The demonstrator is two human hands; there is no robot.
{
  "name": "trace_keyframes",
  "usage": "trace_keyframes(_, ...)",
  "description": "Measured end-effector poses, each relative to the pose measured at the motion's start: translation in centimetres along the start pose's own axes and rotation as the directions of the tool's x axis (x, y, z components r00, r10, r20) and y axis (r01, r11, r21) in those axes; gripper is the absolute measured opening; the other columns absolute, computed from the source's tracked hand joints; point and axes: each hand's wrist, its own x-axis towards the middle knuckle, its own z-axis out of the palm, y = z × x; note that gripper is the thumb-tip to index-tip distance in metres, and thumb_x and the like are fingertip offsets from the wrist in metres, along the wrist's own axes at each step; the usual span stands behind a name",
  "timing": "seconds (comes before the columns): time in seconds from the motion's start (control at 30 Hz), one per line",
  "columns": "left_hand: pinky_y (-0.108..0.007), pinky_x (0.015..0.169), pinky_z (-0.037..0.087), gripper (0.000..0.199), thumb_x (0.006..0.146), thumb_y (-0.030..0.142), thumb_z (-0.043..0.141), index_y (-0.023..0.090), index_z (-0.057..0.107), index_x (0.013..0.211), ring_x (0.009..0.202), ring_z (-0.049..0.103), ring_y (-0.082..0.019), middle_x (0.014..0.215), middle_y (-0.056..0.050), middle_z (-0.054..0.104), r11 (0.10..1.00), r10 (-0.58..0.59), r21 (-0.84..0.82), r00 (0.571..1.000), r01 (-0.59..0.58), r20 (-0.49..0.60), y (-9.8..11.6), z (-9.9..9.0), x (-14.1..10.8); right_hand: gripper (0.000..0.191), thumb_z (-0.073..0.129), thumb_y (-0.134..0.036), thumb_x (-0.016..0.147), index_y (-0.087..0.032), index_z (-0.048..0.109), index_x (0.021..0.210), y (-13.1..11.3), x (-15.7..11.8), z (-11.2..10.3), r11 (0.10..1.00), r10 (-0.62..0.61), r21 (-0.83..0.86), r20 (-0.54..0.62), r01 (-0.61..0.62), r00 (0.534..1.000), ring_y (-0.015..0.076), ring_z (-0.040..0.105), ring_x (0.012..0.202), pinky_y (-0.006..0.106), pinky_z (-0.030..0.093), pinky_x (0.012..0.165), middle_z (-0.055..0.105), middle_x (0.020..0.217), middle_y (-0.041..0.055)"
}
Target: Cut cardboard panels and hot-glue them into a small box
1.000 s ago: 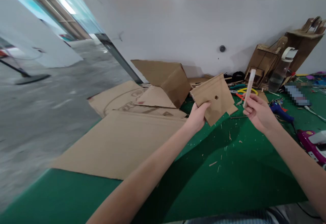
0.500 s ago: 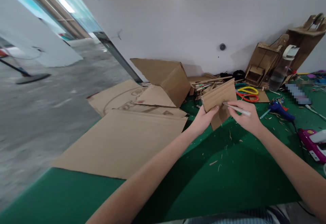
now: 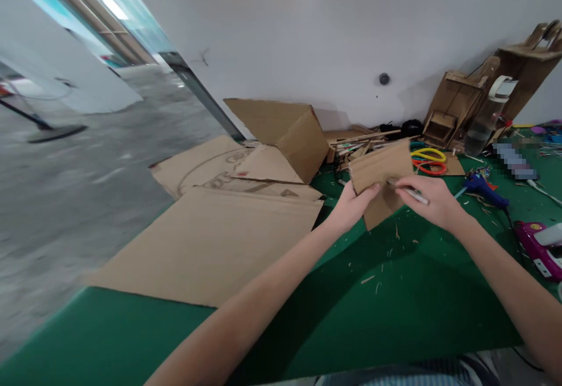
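A small piece of brown cardboard (image 3: 381, 166) is held up, tilted, above the green table. My left hand (image 3: 352, 205) grips its lower left edge, thumb on the front face. In my right hand (image 3: 428, 198) is a slim pale tool (image 3: 416, 195), a pen or a knife, too small to tell which. Its dark tip lies at the middle of the cardboard face. Behind the cardboard, thin wooden strips (image 3: 371, 138) lie in a pile, partly hidden.
Large cardboard sheets (image 3: 206, 245) and a folded cardboard piece (image 3: 302, 143) lie left on the green table (image 3: 395, 316). At right are scissors (image 3: 430, 167), a blue glue gun (image 3: 486, 190), a magenta tool (image 3: 535, 248), a bottle (image 3: 485, 116) and wooden models (image 3: 454, 102).
The small cardboard has turned slightly, showing more of its face. My right hand has moved a little to the right, and the pale tool's end sits lower and closer in the hand.
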Motion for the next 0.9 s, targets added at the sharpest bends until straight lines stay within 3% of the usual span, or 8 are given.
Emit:
trace_keyframes(0.13,-0.042,0.102,0.048,0.034,0.083,0.035,0.063,0.019,0.066,0.113,0.115,0.061,-0.026,0.123,-0.009,0.067,0.997,0.041,0.065,0.995,-0.047,0.087,0.4,0.2,0.0,0.016,0.052,-0.031,0.089,-0.021,0.065,0.086,-0.1,-0.2,0.4,0.999,-0.007,-0.032,-0.054,0.005,0.999,0.0201,0.067,0.079,0.033,0.049,0.073,0.072,0.086,0.0063)
trace_keyframes(0.27,-0.041,0.1,0.05,0.032,0.086,0.037,0.06,0.018,0.065,0.111,0.11,0.063,-0.025,0.116,-0.009,0.069,0.985,0.111,0.131,0.993,-0.114,0.027,0.2,0.8,-0.3,0.018,0.059,-0.039,0.085,-0.023,0.059,0.076,-1.1,0.1,2.3,0.916,0.34,0.311,-0.259,-0.255,0.904,0.0178,0.062,0.063,0.032,0.05,0.063,0.067,0.07,0.0027)
trace_keyframes(0.4,-0.04,0.095,0.052,0.03,0.088,0.037,0.058,0.018,0.064,0.112,0.103,0.066,-0.025,0.109,-0.01,0.07,0.975,0.123,0.184,0.992,-0.123,0.014,0.1,1.5,-1.1,0.02,0.062,-0.037,0.08,-0.022,0.053,0.07,-2.3,0.7,4.1,0.427,0.696,0.85,-0.09,-0.31,0.712,0.0134,0.055,0.053,0.028,0.05,0.055,0.06,0.062,-0.0001)
trace_keyframes(0.53,-0.038,0.096,0.051,0.029,0.086,0.036,0.061,0.019,0.066,0.11,0.103,0.065,-0.026,0.106,-0.01,0.07,0.969,0.149,0.2,0.989,-0.145,-0.009,0.5,1.3,-1.1,0.022,0.065,-0.042,0.078,-0.02,0.06,0.08,-2.2,0.9,3.1,0.17,0.645,0.936,0.131,-0.309,0.753,0.014,0.061,0.065,0.029,0.054,0.067,0.065,0.073,0.003)
trace_keyframes(0.63,-0.038,0.094,0.052,0.031,0.087,0.033,0.06,0.018,0.066,0.113,0.102,0.065,-0.026,0.106,-0.01,0.07,0.95,0.182,0.259,0.983,-0.175,-0.001,1.1,0.4,-0.6,0.031,0.065,-0.045,0.078,-0.019,0.064,0.095,-1.2,0.7,1.1,0.24,0.513,0.884,0.235,-0.401,0.826,0.0184,0.067,0.078,0.036,0.056,0.077,0.071,0.089,0.008)
trace_keyframes(0.73,-0.038,0.094,0.051,0.035,0.087,0.03,0.059,0.019,0.063,0.12,0.1,0.066,-0.025,0.111,-0.01,0.07,0.929,0.157,0.315,0.978,-0.194,0.139,1.5,-0.5,-0.3,0.028,0.064,-0.037,0.08,-0.019,0.06,0.101,-0.3,0.3,0.2,0.558,0.446,0.67,0.255,-0.489,0.858,0.0193,0.068,0.073,0.036,0.055,0.07,0.071,0.088,0.0077)
trace_keyframes(0.83,-0.039,0.099,0.048,0.039,0.087,0.025,0.057,0.021,0.061,0.126,0.107,0.064,-0.025,0.117,-0.01,0.068,0.911,0.144,0.345,0.959,-0.225,0.245,1.5,-0.7,-0.1,0.023,0.052,-0.029,0.087,-0.019,0.057,0.108,-0.4,-0.1,0.9,0.915,0.356,0.157,0.119,-0.372,0.927,0.0198,0.066,0.072,0.032,0.05,0.063,0.07,0.099,0.0112)
trace_keyframes(0.9,-0.038,0.101,0.048,0.042,0.088,0.023,0.055,0.021,0.058,0.129,0.111,0.063,-0.025,0.121,-0.01,0.067,0.905,0.144,0.359,0.958,-0.228,0.247,1.2,-0.6,-0.1,0.024,0.043,-0.026,0.092,-0.018,0.056,0.111,-1.1,-0.3,1.9,0.934,0.297,-0.218,0.039,-0.282,0.954,0.0214,0.066,0.072,0.031,0.044,0.06,0.067,0.108,0.0158)
